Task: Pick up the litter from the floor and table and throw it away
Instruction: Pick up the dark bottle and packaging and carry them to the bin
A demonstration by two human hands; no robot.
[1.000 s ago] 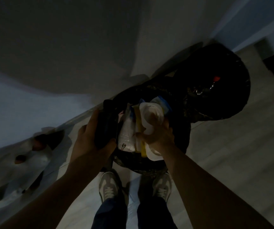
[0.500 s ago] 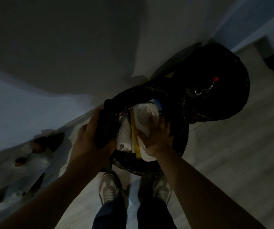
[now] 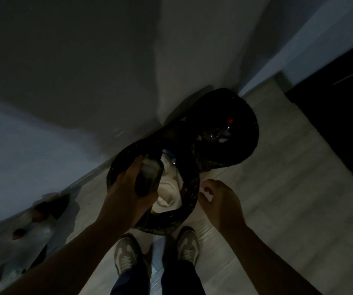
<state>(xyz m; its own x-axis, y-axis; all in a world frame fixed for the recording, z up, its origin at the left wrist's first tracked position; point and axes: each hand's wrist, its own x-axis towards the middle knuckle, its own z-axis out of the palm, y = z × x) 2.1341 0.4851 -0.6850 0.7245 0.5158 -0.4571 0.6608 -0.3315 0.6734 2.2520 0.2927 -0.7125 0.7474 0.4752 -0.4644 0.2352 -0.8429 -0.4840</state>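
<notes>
In a dim room a black bin [image 3: 190, 201] lined with a dark bag stands on the floor right in front of my feet. White and yellow litter [image 3: 168, 191] lies inside it. My left hand [image 3: 128, 188] is over the bin's left side, shut on a dark bottle-shaped object [image 3: 149, 176] that points into the bin. My right hand [image 3: 219, 195] hovers just outside the bin's right rim, fingers loosely curled and empty.
A second, larger black bin [image 3: 245, 150] with shiny waste inside stands behind, against the wall corner. A white bag with dark items [image 3: 22, 237] lies at the left by the wall. A dark piece of furniture [image 3: 341, 124] stands at the right. My shoes [image 3: 126, 255] are below.
My right hand has let go of the white and yellow litter, which now lies in the bin, and pulled back to the right. My left hand has moved the dark object over the bin.
</notes>
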